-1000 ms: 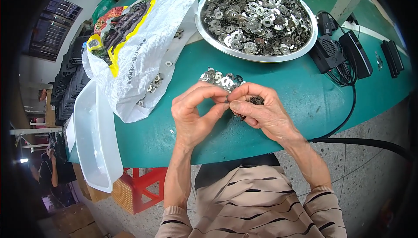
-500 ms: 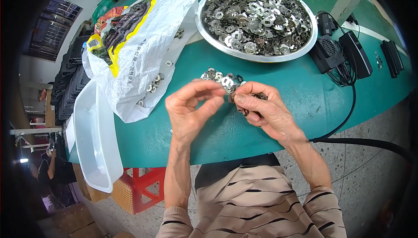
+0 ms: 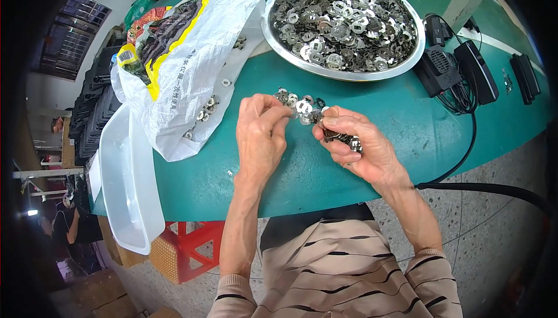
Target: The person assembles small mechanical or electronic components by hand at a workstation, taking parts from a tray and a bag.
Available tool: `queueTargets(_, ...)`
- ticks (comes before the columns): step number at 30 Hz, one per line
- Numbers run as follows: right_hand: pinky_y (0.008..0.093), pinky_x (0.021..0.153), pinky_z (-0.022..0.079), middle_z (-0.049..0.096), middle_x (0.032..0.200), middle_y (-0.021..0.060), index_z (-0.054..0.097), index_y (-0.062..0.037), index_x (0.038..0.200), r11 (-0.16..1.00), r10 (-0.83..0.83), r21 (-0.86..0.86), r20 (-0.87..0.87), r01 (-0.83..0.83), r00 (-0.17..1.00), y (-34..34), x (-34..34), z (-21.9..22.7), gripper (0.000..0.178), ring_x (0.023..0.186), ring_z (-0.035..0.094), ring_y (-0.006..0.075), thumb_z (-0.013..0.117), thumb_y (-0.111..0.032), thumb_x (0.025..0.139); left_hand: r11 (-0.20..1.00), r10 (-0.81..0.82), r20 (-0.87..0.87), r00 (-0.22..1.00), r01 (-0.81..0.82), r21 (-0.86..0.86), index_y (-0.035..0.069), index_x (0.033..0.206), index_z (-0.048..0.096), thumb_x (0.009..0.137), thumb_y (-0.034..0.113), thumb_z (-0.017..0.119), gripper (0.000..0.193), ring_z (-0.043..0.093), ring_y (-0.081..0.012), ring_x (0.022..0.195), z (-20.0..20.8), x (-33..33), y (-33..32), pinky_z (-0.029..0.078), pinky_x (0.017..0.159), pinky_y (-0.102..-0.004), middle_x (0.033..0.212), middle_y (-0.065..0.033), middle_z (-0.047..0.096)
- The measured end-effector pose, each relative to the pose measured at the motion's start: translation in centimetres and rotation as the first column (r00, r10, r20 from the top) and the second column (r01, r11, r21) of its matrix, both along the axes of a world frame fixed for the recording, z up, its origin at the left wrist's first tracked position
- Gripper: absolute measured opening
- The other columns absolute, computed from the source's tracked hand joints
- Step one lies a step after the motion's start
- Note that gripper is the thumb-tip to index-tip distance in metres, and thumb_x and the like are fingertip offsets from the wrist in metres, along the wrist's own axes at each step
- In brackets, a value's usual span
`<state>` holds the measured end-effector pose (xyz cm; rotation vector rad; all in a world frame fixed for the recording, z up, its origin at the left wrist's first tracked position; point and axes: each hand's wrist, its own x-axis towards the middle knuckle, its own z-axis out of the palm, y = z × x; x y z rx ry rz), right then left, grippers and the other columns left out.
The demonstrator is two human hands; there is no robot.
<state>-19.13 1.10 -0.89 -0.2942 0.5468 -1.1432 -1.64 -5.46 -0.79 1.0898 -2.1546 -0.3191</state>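
My right hand [image 3: 372, 149] is curled round a batch of small flat metal pieces [image 3: 340, 137], some showing between the fingers. Thumb and fingers of my left hand [image 3: 260, 138] come together in a pinch at the left edge of a small heap of silver metal pieces [image 3: 304, 107] on the green table; what the fingertips hold, if anything, is hidden. The heap's pieces are small rounded plates with cut-outs. Behind it stands a wide metal basin [image 3: 343, 75] filled with many similar pieces.
A white woven sack [image 3: 192, 56] with loose metal pieces on it lies left on the table [image 3: 383, 161]. A translucent plastic tub [image 3: 125, 172] stands at the left edge. Black devices with cables [image 3: 444, 77] sit at right. A red stool [image 3: 195, 248] is below.
My left hand has moved from in front of my right fingers to the left side of the heap. My right hand has turned, showing more of the metal pieces in it.
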Motion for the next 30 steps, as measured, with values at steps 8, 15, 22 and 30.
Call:
queueTargets(8,0.0134,0.035,0.026,0.055,0.084,0.0089,0.053,0.0023,0.105,0.999,0.021,-0.049,0.010,-0.021,1.000,0.0,0.0,-0.4,0.021,0.050,0.037,0.0027,0.053,-0.007,0.086,0.998,-0.021,0.118,0.993,0.028,-0.054,0.001,0.079,0.065,0.069,-0.002,0.065,0.011,0.052,-0.0234,0.082,0.1,0.3,-0.2,0.043,0.070,-0.0325,0.082,-0.0061,0.058)
queueTargets(15,0.0150,0.036,0.024,0.053,0.079,0.0048,0.055,0.0021,0.103,0.999,0.012,-0.032,0.015,-0.011,1.000,0.0,-0.1,-0.3,0.020,0.050,0.036,0.0037,0.055,-0.010,0.087,0.948,-0.018,-0.071,0.997,0.040,0.317,-0.001,0.081,0.063,0.067,-0.006,0.064,0.014,0.055,-0.0211,0.082,1.3,1.3,-0.2,0.043,0.072,-0.0314,0.081,-0.0077,0.062)
queueTargets(22,0.0156,0.037,0.023,0.053,0.077,0.0026,0.056,0.0005,0.098,1.000,0.003,-0.030,0.036,-0.002,0.999,0.0,0.0,-0.2,0.017,0.051,0.036,0.0033,0.058,-0.012,0.087,0.996,-0.042,0.083,0.996,0.035,0.078,0.001,0.082,0.066,0.065,-0.006,0.066,0.019,0.053,-0.0221,0.079,0.4,1.0,-0.1,0.043,0.070,-0.0318,0.079,-0.0068,0.060)
queueTargets(30,0.0159,0.039,0.022,0.051,0.074,0.0004,0.058,-0.0001,0.099,0.998,-0.037,-0.055,-0.144,0.029,0.989,0.2,0.1,0.3,0.019,0.052,0.035,0.0020,0.063,-0.010,0.084,0.763,-0.001,-0.463,0.887,0.299,0.572,-0.001,0.080,0.063,0.073,-0.004,0.065,0.008,0.054,-0.0151,0.076,1.4,1.6,-0.1,0.043,0.070,-0.0273,0.083,-0.0056,0.060)
